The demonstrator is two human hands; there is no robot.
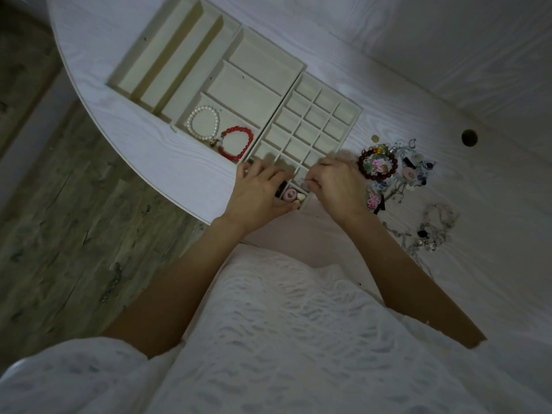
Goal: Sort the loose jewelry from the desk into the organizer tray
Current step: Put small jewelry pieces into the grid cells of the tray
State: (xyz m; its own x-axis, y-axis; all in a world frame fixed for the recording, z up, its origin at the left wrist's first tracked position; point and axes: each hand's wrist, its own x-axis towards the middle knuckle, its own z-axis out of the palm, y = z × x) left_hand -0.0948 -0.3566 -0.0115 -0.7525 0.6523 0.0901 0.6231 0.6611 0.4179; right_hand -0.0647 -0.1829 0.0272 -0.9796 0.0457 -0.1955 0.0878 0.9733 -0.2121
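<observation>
I see the organizer tray (313,115) on the desk (149,150), loose jewelry (394,171) right of it, two bracelets (221,132) in its left compartment.

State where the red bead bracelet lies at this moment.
In the head view the red bead bracelet lies in the nearest compartment of the middle organizer tray, beside the white pearl bracelet, just beyond and left of the left hand.

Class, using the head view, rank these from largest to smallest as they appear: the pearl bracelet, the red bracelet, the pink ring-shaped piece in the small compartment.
1-2. pearl bracelet and red bracelet: look about alike, unranked.
3. pink ring-shaped piece: clearly smallest, though nearest the camera.
</observation>
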